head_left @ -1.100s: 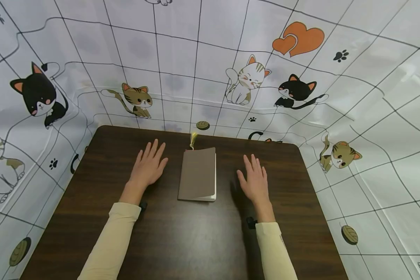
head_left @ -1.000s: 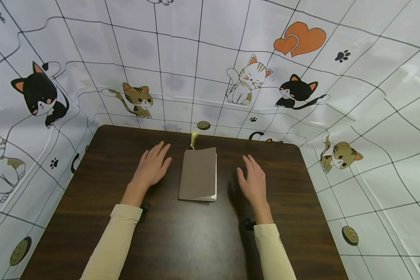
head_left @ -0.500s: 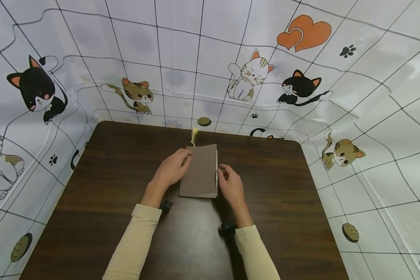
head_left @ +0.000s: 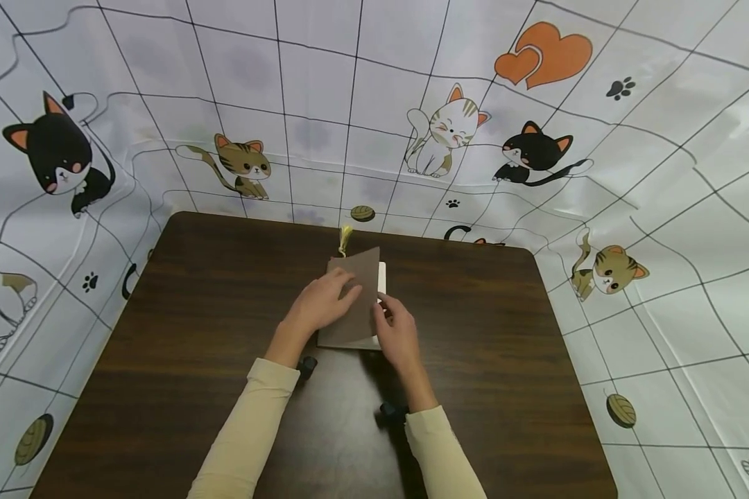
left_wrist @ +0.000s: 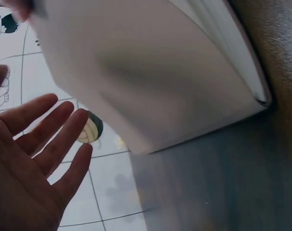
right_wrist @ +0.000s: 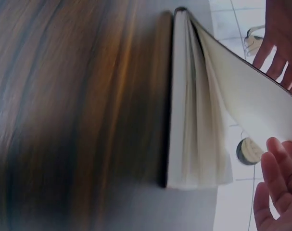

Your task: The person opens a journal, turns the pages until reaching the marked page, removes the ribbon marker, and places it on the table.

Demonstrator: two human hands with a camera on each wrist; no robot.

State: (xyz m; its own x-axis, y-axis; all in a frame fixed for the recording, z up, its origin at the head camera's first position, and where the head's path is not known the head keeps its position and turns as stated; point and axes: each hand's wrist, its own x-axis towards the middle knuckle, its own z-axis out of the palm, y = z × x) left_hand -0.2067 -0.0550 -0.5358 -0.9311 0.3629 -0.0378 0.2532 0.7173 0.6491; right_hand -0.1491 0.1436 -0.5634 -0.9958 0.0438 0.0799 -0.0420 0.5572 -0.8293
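Observation:
A taupe-covered notebook (head_left: 362,270) lies on the table, its front cover lifted part way along the right edge. My right hand (head_left: 399,336) pinches that free edge between thumb and fingers. The right wrist view shows the raised cover's pale inner side (right_wrist: 256,96) and the loosely fanned pages (right_wrist: 196,120) under it. Over the cover's left part is my left hand (head_left: 315,301); in the left wrist view its fingers (left_wrist: 59,139) are spread and apart from the cover (left_wrist: 136,82). A yellow tassel (head_left: 345,240) sticks out past the notebook's top.
The dark wood-grain table (head_left: 505,388) has rounded far corners. Behind it and at both sides hangs a white gridded sheet (head_left: 318,90) printed with cats, hearts and paw marks, meeting the table's far edge.
Both hands have come inward from either side to the notebook. The right hand has taken hold of the cover's right edge and raised it, baring white pages.

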